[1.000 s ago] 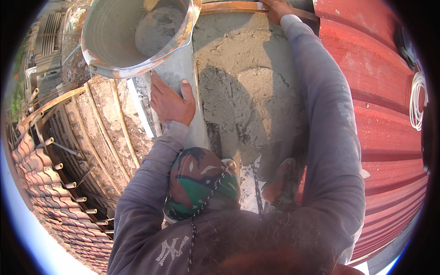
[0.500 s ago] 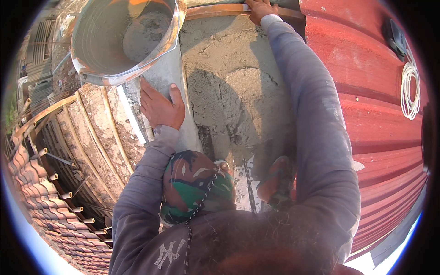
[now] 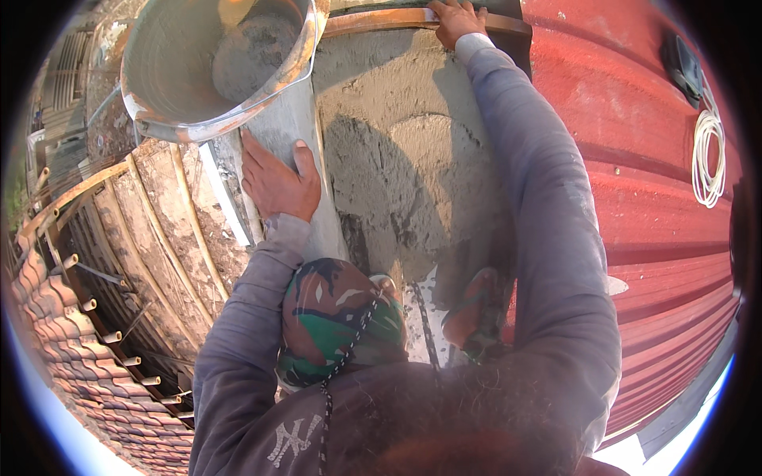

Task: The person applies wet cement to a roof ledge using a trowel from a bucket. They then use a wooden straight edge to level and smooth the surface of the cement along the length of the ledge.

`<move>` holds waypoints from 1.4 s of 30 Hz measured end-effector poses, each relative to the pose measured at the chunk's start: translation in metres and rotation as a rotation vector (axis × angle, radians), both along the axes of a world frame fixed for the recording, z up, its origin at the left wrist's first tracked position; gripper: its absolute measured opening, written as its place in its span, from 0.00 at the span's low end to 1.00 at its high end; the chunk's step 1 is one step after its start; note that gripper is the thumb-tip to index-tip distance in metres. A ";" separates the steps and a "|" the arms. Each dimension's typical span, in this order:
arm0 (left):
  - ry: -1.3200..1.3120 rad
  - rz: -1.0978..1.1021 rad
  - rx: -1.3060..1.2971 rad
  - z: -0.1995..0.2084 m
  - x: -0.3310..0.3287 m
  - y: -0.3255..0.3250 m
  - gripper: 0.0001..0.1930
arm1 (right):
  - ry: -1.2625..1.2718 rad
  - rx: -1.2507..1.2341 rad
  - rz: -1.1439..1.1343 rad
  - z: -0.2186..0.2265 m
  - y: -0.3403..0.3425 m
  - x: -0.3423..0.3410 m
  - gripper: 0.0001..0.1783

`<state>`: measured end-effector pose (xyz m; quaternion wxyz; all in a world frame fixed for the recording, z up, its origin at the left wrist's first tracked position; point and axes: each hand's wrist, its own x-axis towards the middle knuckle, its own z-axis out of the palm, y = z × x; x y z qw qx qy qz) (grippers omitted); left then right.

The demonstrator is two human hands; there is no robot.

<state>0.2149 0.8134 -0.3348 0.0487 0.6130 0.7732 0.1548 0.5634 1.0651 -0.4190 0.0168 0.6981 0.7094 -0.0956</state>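
Note:
My left hand (image 3: 279, 178) lies flat, fingers spread, on a smooth grey ledge (image 3: 324, 230) along the mortar's left side. Far ahead, my right hand (image 3: 459, 24) has its fingers curled over the edge of a long brown wooden strip (image 3: 381, 21) that lies across the wet grey mortar (image 3: 432, 103). The mortar is fairly smooth near the strip and rougher towards my feet. Just beyond my left hand, a large mortar-stained bucket (image 3: 186, 79) holds a remnant of grey mortar at its bottom.
A red ribbed metal roof (image 3: 635, 214) runs along the right, with a coil of white cable (image 3: 709, 159) and a black object (image 3: 681, 67) on it. To the left, wooden poles (image 3: 163, 222) span a lower level, and clay roof tiles (image 3: 103, 381) lie beyond.
My right hand and the wooden strip have shifted very slightly right and nearer in the picture. The bucket sits slightly higher in view. My left hand stays on the ledge.

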 end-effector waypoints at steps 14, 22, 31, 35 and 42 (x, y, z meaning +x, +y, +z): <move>0.014 0.009 -0.004 0.000 0.001 0.000 0.45 | -0.012 0.000 0.044 -0.010 0.020 0.005 0.27; -0.016 0.034 -0.043 0.002 0.000 0.000 0.47 | -0.016 -0.055 0.018 -0.003 0.001 0.006 0.32; -0.030 0.044 -0.040 0.002 0.001 0.002 0.48 | -0.111 -0.082 0.020 -0.004 -0.020 0.004 0.31; -0.028 0.044 -0.050 0.003 0.002 0.002 0.48 | -0.153 -0.099 0.044 -0.017 -0.031 0.012 0.35; -0.029 0.036 -0.027 0.002 0.003 0.002 0.47 | -0.089 -0.142 -0.032 -0.002 -0.022 0.007 0.33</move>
